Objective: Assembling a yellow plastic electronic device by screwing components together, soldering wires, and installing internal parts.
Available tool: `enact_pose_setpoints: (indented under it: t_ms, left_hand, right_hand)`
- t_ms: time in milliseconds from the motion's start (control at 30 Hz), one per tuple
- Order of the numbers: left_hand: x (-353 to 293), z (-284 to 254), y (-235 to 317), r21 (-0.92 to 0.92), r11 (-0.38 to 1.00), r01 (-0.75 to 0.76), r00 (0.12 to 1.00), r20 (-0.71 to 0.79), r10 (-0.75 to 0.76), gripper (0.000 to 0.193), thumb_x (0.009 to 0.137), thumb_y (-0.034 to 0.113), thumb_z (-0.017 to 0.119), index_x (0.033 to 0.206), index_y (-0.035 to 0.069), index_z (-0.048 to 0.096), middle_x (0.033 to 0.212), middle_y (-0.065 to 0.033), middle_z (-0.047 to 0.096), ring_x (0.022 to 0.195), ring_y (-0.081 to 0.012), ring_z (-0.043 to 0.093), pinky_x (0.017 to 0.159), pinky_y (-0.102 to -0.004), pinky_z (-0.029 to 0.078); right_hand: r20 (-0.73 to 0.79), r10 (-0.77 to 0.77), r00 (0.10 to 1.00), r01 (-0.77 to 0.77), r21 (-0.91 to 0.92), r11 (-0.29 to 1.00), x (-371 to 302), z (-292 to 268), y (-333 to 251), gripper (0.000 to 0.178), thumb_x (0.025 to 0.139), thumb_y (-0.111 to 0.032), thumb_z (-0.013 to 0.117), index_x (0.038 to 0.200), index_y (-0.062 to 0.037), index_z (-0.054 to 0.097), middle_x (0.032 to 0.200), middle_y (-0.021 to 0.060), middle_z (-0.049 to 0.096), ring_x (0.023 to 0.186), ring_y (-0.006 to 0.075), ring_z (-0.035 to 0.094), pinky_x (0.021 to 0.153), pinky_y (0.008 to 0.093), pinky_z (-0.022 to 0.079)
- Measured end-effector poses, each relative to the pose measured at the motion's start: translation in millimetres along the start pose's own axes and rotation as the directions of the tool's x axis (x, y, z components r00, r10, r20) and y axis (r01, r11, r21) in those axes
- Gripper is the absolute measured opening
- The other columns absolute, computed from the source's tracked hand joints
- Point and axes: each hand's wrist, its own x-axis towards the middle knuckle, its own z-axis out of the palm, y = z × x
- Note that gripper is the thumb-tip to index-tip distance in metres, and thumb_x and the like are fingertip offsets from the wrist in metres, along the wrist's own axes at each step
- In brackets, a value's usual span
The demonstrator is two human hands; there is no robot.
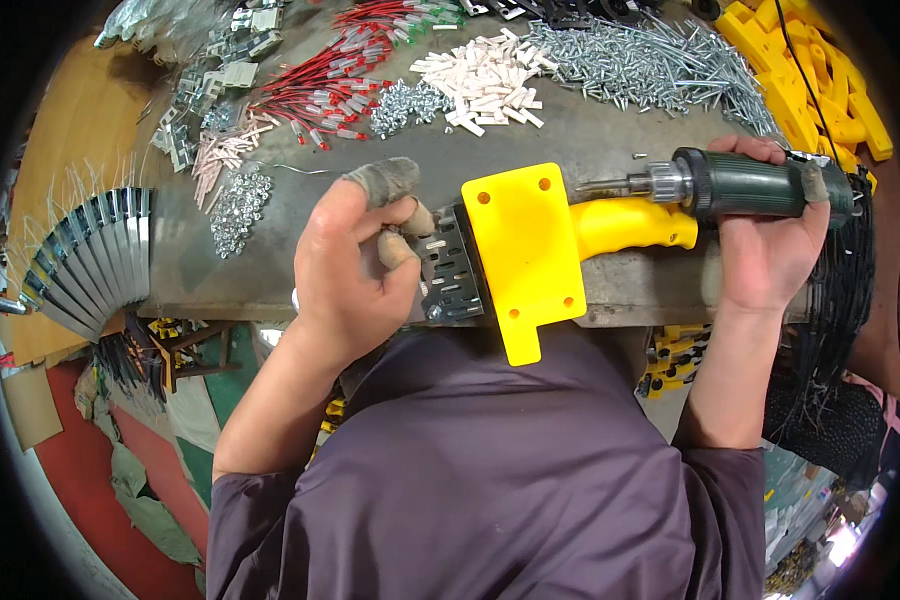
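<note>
A dark green cylindrical power screwdriver point(760, 185) is clasped by the fingers of the right hand point(770, 240), its bit pointed leftward above a bright yellow plastic handled housing point(525, 250) at the bench's point(630, 312) front edge. The left hand's point(355, 255) covered fingertips are bent close together beside a dark slotted metal plate point(450, 270); whether anything is pinched cannot be told.

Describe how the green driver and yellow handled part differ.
The driver is cylindrical; the yellow part has a broad flat plate. The driver sits in the right hand; the yellow part is beside the left hand. The driver's bit points left; the yellow part's handle extends right. Both have long grips.
</note>
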Motion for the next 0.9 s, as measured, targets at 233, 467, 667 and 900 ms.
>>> enact_pose_setpoints:
  t_ms: [233, 467, 667, 900]
  left_hand:
    - [11, -7, 4, 0.154, 0.983, -0.105, 0.986, 0.143, 0.083, 0.063, 0.060, -0.014, 0.055, 0.120, 0.001, 0.046, 0.094, -0.0114, 0.065, 0.078, -0.0255, 0.059, 0.066, -0.0346, 0.049]
    - [5, -8, -3, 0.057, 0.990, -0.127, 0.980, 0.164, 0.116, 0.063, 0.067, -0.018, 0.044, 0.128, -0.006, 0.033, 0.111, -0.0178, 0.055, 0.093, -0.0254, 0.064, 0.082, -0.0330, 0.049]
    - [14, -8, 11, 0.180, 0.983, 0.024, 0.991, 0.123, -0.047, 0.058, 0.062, -0.012, 0.053, 0.118, -0.001, 0.047, 0.097, -0.0147, 0.058, 0.085, -0.0271, 0.059, 0.074, -0.0338, 0.048]
    - [8, -12, 4, 0.184, 0.975, 0.123, 0.987, 0.084, -0.140, 0.055, 0.072, -0.013, 0.048, 0.126, -0.005, 0.038, 0.116, -0.0139, 0.049, 0.098, -0.0214, 0.056, 0.086, -0.0321, 0.047]
  right_hand:
    - [0.242, 0.087, 0.966, 0.071, -0.576, 0.815, 6, 25, -114, 0.033, 0.091, -0.028, 0.045, 0.102, 0.0026, 0.045, 0.084, 0.0079, 0.047, 0.078, 0.0184, 0.046, 0.084, 0.0351, 0.039]
    - [0.102, -0.237, 0.966, -0.098, -0.706, -0.701, 2, -32, -155, 0.048, 0.090, -0.038, 0.057, 0.117, 0.0015, 0.047, 0.088, 0.0137, 0.062, 0.077, 0.0239, 0.061, 0.069, 0.0332, 0.047]
    - [0.165, -0.378, 0.911, -0.280, -0.426, -0.860, -9, -54, -152, 0.050, 0.087, -0.029, 0.062, 0.125, -0.0012, 0.049, 0.109, 0.0243, 0.059, 0.108, 0.0367, 0.056, 0.089, 0.0379, 0.044]
    - [0.357, -0.034, 0.933, 0.313, -0.856, -0.412, -19, 30, -14, 0.025, 0.083, -0.008, 0.059, 0.107, -0.0015, 0.061, 0.099, 0.0121, 0.062, 0.090, 0.0232, 0.060, 0.083, 0.0322, 0.047]
